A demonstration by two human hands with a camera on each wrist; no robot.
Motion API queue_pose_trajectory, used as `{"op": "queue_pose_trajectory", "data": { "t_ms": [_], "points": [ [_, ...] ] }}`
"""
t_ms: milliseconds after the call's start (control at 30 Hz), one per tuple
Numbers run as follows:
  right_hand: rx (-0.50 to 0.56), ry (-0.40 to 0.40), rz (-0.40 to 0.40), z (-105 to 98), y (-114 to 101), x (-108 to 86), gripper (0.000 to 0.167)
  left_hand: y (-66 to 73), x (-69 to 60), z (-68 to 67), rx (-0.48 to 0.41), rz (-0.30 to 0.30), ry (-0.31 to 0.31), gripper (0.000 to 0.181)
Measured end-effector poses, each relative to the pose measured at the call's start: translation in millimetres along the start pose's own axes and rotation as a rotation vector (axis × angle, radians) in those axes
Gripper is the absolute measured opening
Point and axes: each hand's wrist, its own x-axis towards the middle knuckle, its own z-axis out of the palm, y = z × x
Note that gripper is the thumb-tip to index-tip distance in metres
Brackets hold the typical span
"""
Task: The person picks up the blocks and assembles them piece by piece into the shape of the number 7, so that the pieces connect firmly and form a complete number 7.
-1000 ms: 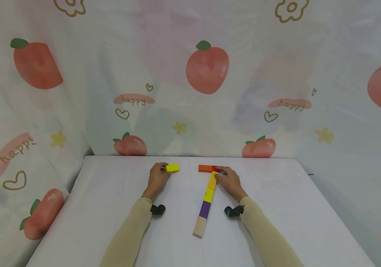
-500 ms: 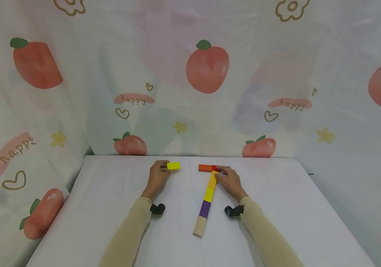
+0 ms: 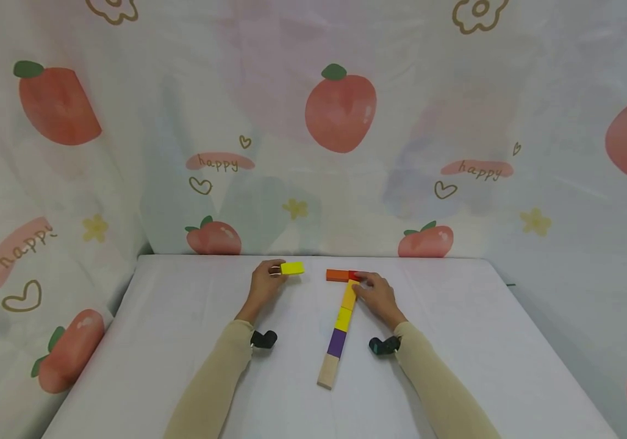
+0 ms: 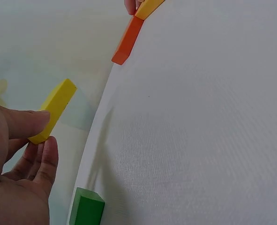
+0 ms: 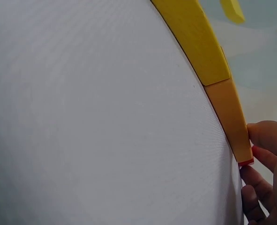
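My left hand (image 3: 263, 286) pinches a bright yellow wooden block (image 3: 293, 268) between thumb and fingers, raised above the far edge of the table. Below that hand, in the left wrist view, stands a green block (image 4: 86, 206). My right hand (image 3: 380, 299) holds the corner of a block line, its fingers at the small visible part of a red block (image 3: 352, 275) and its thumb against an amber block (image 3: 349, 296). An orange block (image 3: 337, 275) extends left from the red one. Toward me from the amber block run a yellow block (image 3: 343, 317), a purple block (image 3: 337, 342) and a plain wood block (image 3: 328, 372).
The blocks lie on a table with a white cloth (image 3: 182, 366). Behind it and at the sides hangs a printed curtain (image 3: 341, 201) with fruit patterns. A gap separates the raised yellow block from the orange one.
My left hand has moved slightly to the right and away from me, carrying the yellow block. The right hand and the line of blocks stay put.
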Motion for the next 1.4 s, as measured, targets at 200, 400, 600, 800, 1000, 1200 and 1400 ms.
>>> {"op": "queue_pose_trajectory", "data": {
  "t_ms": [200, 400, 600, 800, 1000, 1200, 1400],
  "points": [
    [0.01, -0.003, 0.008, -2.0, -3.0, 0.2, 0.046, 4.3, 2.3, 4.2, 0.012, -0.029, -0.021, 0.04],
    [-0.006, -0.002, -0.01, -3.0, -3.2, 1.5, 0.046, 6.0, 4.0, 9.2, 0.026, -0.034, -0.044, 0.041],
    [-0.002, -0.001, -0.015, -1.0, -2.4, 1.9, 0.047, 9.3, 5.4, 15.2, 0.045, -0.028, -0.051, 0.039],
    [0.0, -0.002, -0.004, 0.5, -1.1, 3.3, 0.047, 12.6, 8.9, 22.3, 0.081, -0.061, -0.083, 0.039],
    [0.003, 0.008, -0.015, 0.5, -0.3, 3.6, 0.046, 13.7, 13.1, 28.9, 0.096, -0.071, -0.113, 0.039],
    [0.01, -0.003, -0.001, 1.0, 0.6, 2.0, 0.046, 15.7, 11.5, 34.3, 0.113, -0.082, -0.13, 0.04],
    [-0.001, 0.003, 0.007, 1.0, 2.3, 1.2, 0.046, 17.4, 11.0, 41.2, 0.111, -0.078, -0.135, 0.039]
  ]
}}
